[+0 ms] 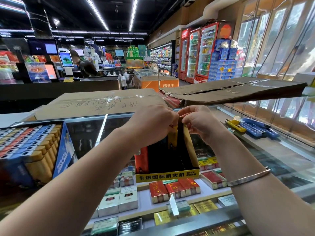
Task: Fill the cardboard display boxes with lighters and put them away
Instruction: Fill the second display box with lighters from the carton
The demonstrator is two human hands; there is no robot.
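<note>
Both hands meet at the top of a small cardboard display box (167, 173) that stands on the glass desk (272, 155). The left hand (151, 123) curls its fingers over the box's upper back edge, and the right hand (198, 122) pinches the brown flap (188, 143) on the box's right side; just where each fingertip lands is hidden behind the knuckles. The box has a yellow front strip with black printing, a red left wall and a dark inside whose contents cannot be made out. A yellow strip (172, 138) stands upright inside it under the left hand; whether it is a lighter or a card insert is unclear. At the left edge a blue display box (64, 150), partly cut off, is packed with upright lighters (32, 142) in gold, blue and orange. To the right, well apart from the hands, loose lighters (252, 127), one yellow and several blue, lie on the desk. A silver bangle (250, 178) circles the right wrist. Cigarette packs (173, 189) show through the glass below. Flattened taped cardboard (102, 103) lies beyond the hands, its handwriting upside down and hard to read.
</note>
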